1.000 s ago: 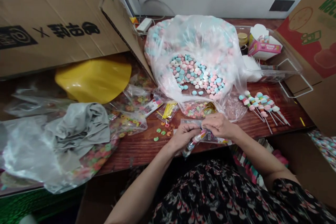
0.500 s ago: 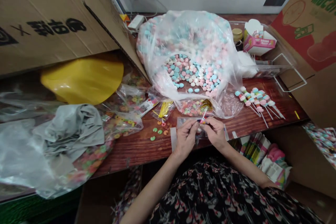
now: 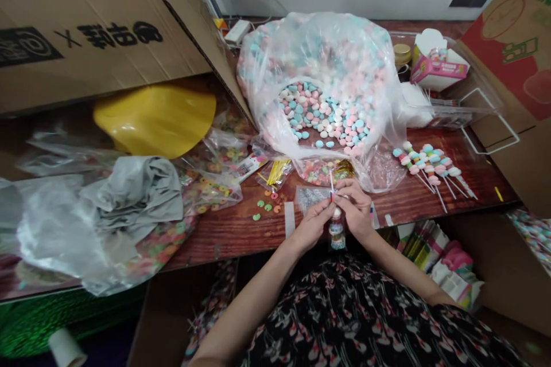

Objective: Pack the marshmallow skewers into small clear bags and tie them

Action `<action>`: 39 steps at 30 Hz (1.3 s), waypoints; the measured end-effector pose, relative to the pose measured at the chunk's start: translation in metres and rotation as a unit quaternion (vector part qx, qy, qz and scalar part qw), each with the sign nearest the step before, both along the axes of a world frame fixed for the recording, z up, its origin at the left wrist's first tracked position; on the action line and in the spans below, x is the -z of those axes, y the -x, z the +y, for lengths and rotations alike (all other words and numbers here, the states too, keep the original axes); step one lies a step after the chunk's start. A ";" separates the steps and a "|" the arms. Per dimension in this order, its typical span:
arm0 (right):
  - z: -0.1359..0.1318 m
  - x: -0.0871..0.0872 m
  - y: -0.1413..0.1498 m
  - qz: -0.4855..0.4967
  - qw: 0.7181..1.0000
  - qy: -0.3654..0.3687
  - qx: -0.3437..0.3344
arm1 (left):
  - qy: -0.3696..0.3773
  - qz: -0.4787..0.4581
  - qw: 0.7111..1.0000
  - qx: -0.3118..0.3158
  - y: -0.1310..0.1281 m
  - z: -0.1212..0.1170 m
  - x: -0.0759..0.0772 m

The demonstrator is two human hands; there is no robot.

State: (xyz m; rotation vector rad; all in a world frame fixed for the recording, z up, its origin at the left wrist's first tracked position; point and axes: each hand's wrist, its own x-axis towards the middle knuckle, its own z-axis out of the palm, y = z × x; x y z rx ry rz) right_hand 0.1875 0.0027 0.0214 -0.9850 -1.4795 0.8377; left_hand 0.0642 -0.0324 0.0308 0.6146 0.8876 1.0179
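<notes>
My left hand (image 3: 312, 225) and my right hand (image 3: 355, 206) meet over the table's front edge, both pinching the white stick of a candy skewer (image 3: 337, 229). Its stacked pastel candies hang below my fingers, seemingly inside clear film. Just left of my hands lies a clear bag with a glittery patch (image 3: 307, 198). Beyond them are a small bag of gold twist ties (image 3: 275, 173) and loose ring candies (image 3: 262, 206). A large clear bag of pink, blue and white candies (image 3: 322, 112) stands open behind.
Finished candy skewers (image 3: 430, 166) lie on the wooden table (image 3: 224, 238) at right. Bags of ring candies (image 3: 213, 192), a grey cloth (image 3: 138, 195) and yellow plastic (image 3: 155, 120) lie left. Cardboard boxes (image 3: 94, 28) overhang the table's back corners.
The skewer now hangs upright below my fingers instead of slanting down-left. My hands have drawn closer to my body, and the clear bag beside them shows more plainly.
</notes>
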 end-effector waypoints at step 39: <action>0.008 -0.037 -0.076 -0.493 0.800 -0.112 -0.324 | -0.191 0.285 0.912 0.226 0.008 0.008 -0.017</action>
